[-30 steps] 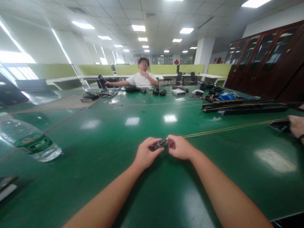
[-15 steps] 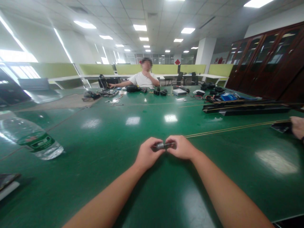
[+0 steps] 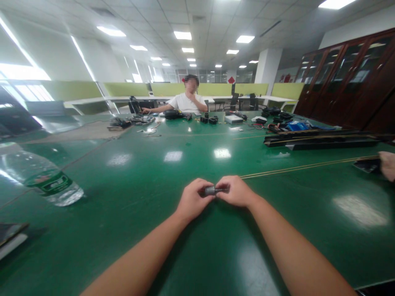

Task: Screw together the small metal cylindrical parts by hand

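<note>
A small grey metal cylinder (image 3: 210,190) with a thin dark piece (image 3: 221,190) at its right end is held low over the green table (image 3: 154,238). My left hand (image 3: 193,200) pinches the cylinder between thumb and fingers. At the other end, my right hand (image 3: 236,192) is closed on the dark piece, its thumb and fingertips almost touching those of the left. The fingers cover much of both parts, so their exact kind is not clear. Two thin yellow rods (image 3: 293,169) run rightward from behind my right hand.
A clear water bottle (image 3: 52,181) lies tilted at left, above a dark flat object (image 3: 12,238). Black channel bars (image 3: 321,139) lie at back right. Another person's hand (image 3: 387,165) is by a black piece (image 3: 366,165). Across the table sits a person in white (image 3: 187,102).
Both hands stay in place with the same grip. The dark piece in my right fingers looks slightly turned, and the view has shifted a little.
</note>
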### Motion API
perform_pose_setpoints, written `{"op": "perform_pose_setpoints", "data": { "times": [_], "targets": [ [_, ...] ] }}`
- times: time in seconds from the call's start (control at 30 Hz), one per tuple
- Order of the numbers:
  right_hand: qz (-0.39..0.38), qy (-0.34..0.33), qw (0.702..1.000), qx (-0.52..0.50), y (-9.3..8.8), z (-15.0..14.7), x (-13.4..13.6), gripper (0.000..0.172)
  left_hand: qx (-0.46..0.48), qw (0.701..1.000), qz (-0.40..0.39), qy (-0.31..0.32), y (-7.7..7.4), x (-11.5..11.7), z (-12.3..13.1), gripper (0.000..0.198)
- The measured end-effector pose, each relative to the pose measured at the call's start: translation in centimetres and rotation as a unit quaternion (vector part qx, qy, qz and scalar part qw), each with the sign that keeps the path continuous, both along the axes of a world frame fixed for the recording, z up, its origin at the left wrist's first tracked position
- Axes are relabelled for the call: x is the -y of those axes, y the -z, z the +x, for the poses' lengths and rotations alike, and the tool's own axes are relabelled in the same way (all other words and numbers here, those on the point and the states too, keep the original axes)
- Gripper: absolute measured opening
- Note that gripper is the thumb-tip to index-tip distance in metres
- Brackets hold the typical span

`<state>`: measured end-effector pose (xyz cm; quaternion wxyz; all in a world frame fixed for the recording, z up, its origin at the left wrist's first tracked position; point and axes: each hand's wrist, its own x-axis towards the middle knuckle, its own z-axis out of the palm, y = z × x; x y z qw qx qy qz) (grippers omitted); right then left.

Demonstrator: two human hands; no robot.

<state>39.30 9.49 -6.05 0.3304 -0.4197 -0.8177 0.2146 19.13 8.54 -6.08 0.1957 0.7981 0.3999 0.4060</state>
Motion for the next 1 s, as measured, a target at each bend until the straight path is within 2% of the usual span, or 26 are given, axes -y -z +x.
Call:
{"op": "perform_pose_setpoints", "data": {
  "times": [1.0],
  "targets": [
    [0.019,0.007,0.999,0.027,0.13,0.72,-0.58,0.011,0.015,0.999,-0.029,-0.035,0.22,-0.16,0.03,0.027]
  ]
}}
